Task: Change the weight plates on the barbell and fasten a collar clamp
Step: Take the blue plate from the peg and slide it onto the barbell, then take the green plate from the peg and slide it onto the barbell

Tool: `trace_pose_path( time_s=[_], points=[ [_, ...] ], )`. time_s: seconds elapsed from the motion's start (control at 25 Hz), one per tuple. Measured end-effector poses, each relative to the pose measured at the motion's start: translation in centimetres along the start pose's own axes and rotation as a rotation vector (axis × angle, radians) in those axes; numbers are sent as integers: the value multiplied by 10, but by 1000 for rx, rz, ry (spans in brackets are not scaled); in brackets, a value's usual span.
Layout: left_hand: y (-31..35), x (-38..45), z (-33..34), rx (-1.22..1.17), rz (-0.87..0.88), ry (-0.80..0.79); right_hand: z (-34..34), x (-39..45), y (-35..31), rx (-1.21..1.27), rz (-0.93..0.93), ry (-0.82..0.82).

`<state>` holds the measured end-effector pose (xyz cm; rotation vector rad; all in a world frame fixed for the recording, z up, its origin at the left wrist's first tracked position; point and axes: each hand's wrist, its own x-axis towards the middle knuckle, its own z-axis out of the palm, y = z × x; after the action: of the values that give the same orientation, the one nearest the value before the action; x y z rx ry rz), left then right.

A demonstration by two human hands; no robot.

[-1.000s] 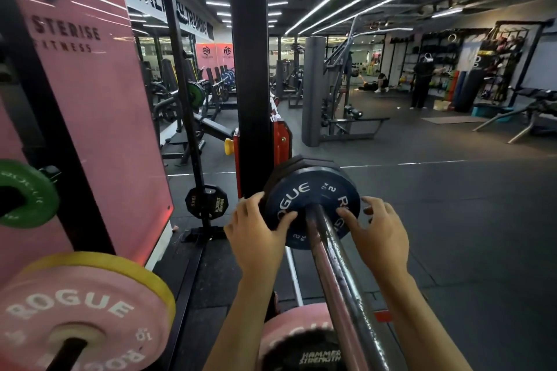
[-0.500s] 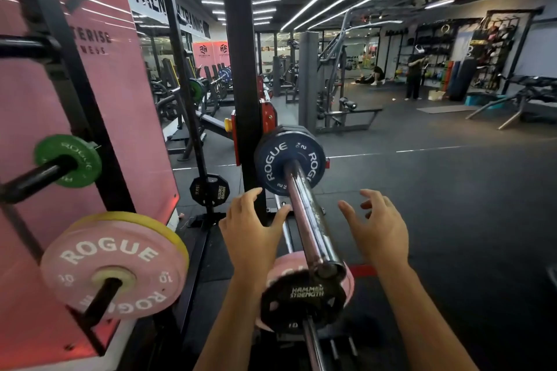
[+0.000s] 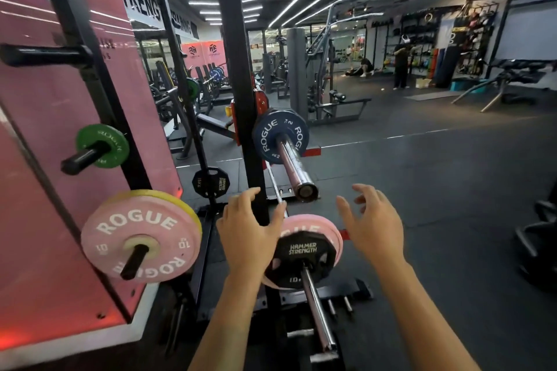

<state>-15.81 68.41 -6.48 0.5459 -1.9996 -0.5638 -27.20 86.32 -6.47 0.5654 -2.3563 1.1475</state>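
The barbell sleeve (image 3: 294, 170) points toward me from the black rack upright (image 3: 238, 75). A dark blue ROGUE plate (image 3: 268, 137) sits far up the sleeve, against other plates behind it. The sleeve's near end is bare, and no collar clamp shows. My left hand (image 3: 248, 230) hovers below and left of the sleeve tip, fingers spread, holding nothing. On the right, level with it, my right hand (image 3: 373, 224) is open and apart from the bar.
Storage pegs on the pink panel at left hold a green plate (image 3: 113, 141) and a pink ROGUE plate (image 3: 120, 233). Below my hands a low peg carries a black Hammer Strength plate (image 3: 303, 260) over pink plates. A person (image 3: 401, 66) stands far back right.
Both hands have let go of the blue plate and drawn back toward me, off the sleeve. The view has pulled back, so the sleeve's end now shows.
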Motion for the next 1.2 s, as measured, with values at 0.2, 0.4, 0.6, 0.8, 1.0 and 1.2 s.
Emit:
trace_pose_path(
  time_s=[0.2, 0.4, 0.6, 0.8, 1.0, 1.2],
  points=[
    [-3, -21, -52, -18, 35, -25, -16, -43, -35, 11, -73, 38],
    [-39, -40, -137, 75, 48, 16, -6, -98, -106, 65, -120, -10],
    [-94, -65, -244, 209, -60, 69, 22, -163, -193, 75, -212, -134],
    [-153, -98, -346, 349, -164, 236, 61, -214, -280, 133, -398, -239],
    [-194, -115, -423, 431, -256, 376, 94, -236, -335, 179, -467, -306],
    [-228, -96, -426, 438, -310, 335, 137, -226, -356, 211, -437, -327]
  ],
)
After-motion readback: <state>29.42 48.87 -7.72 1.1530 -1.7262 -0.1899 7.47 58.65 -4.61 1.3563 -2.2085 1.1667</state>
